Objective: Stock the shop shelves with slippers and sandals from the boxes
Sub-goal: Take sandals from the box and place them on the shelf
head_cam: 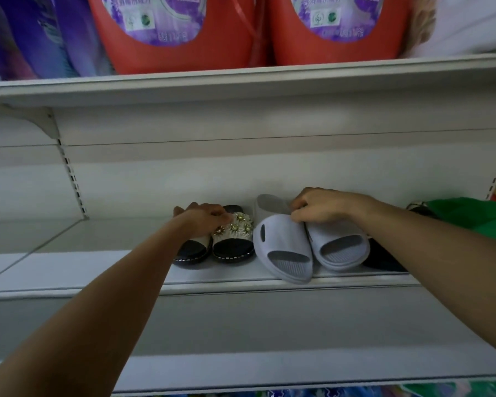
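Squaring up two pairs on the white metal shelf (pixel 69 270) is the step in hand, and the grips suit it. The left hand (pixel 204 219) curls over the strap of the black-soled sandals with cream straps and pearl flower trim (pixel 232 239), pressing down on the left sandal of the pair; the right hand (pixel 318 207) pinches the rear edges of the pale lavender moulded foam slippers (pixel 284 245), which sit just right of the sandals and almost touch them. The left slipper is angled, and its toe juts past the shelf's front lip, so I would judge the best move to be drawing that slipper back and turning it parallel to its mate, while the left hand steadies the sandals so they are not nudged. A dark item (pixel 384 260) lies right of the slippers, partly hidden by the forearm, with a green bag (pixel 476 216) beyond. Above the shelf stand red detergent jugs with purple labels (pixel 172 32).
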Tool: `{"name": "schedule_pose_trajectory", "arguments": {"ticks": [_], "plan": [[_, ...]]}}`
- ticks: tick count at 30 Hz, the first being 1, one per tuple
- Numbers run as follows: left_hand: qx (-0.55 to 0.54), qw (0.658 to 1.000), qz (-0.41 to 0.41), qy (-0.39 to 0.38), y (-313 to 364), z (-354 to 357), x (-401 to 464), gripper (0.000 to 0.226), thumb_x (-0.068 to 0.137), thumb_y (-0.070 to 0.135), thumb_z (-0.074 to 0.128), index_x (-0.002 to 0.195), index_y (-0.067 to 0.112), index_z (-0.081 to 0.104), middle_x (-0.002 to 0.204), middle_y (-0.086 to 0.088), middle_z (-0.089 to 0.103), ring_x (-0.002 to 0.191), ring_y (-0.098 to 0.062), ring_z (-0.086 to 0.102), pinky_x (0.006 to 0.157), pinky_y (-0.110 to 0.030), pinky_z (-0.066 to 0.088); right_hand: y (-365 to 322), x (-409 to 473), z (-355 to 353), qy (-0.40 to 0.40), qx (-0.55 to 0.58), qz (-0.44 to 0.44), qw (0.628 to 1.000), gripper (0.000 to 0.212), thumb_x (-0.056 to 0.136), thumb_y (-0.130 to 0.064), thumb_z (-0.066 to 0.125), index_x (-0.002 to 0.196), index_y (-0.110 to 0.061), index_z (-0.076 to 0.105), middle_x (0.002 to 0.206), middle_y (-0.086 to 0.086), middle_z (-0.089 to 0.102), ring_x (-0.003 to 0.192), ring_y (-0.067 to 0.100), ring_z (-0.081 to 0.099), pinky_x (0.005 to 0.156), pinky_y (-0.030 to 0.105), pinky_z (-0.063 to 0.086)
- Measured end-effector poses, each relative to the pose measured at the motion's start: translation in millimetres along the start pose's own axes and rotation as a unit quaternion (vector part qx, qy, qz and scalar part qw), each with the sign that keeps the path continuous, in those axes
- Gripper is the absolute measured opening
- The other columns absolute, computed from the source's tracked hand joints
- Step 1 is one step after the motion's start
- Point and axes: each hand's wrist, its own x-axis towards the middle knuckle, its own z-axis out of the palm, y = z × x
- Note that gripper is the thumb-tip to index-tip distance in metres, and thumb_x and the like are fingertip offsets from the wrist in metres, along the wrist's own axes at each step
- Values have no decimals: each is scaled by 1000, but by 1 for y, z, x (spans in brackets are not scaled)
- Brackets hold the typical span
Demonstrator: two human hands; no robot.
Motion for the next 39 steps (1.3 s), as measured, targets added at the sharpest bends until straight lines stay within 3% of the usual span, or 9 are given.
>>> {"name": "schedule_pose_trajectory", "arguments": {"ticks": [4,7,9,13,17,23,26,33,39], "plan": [[-21,1000,11,13,-2,-3,0,31,85,69,43,94,46,61,117,11,59,116,-18,44,98,-40,22,-5,0,-2,-22,10,-4,1000,22,82,-36,53,67,-23,63,88,-3,58,85,21,57,79,40,47],[-58,998,13,-2,-8,-4,1,28,83,69,47,79,45,61,111,10,60,113,-19,46,101,-40,23,-10,-4,-3,-42,23,0,999,23,86,-45,55,79,-28,69,97,-7,62,92,17,59,86,39,47],[-68,998,16,-2,-12,-5,1,27,83,66,49,84,44,63,114,8,59,114,-21,46,102,-39,25,-11,-6,-3,-39,27,4,999,25,86,-47,55,86,-27,71,98,-7,64,92,16,60,86,37,48],[-88,996,29,-17,-27,-10,-2,21,84,60,51,85,43,65,114,7,60,114,-22,46,95,-36,22,-13,-4,6,-2,25,14,1000,26,85,-45,55,75,-23,65,87,-7,60,86,19,58,79,38,46],[-93,995,20,-21,-42,-15,-6,18,80,59,51,80,47,64,114,9,61,115,-21,46,94,-36,21,-16,10,23,24,81,20,996,27,82,-50,54,70,-28,64,84,-10,58,85,20,57,84,41,45],[-69,993,78,56,-20,-7,-13,20,89,39,48,105,45,58,105,14,65,111,-16,55,106,-38,28,-14,12,41,24,71,1,997,41,82,-55,51,118,-37,59,126,-10,59,116,17,54,104,44,40],[-27,985,134,108,8,-7,-27,34,93,42,48,127,38,52,124,10,60,120,-16,53,112,-44,23,-11,5,46,58,45,-10,997,57,87,-54,52,139,-35,40,144,-4,44,131,21,42,108,47,35],[93,959,265,-33,44,8,-70,94,62,90,46,143,47,28,156,13,23,142,-18,25,112,-62,-5,4,-35,44,9,19,-4,1000,84,82,-49,66,149,-39,16,155,-5,14,143,25,14,114,44,24],[89,962,255,-31,54,21,-58,84,64,81,50,140,49,31,154,4,25,141,-23,28,113,-61,2,17,-42,45,12,14,1,1000,85,81,-37,69,149,-37,18,147,-4,22,133,22,33,105,33,34]]}}
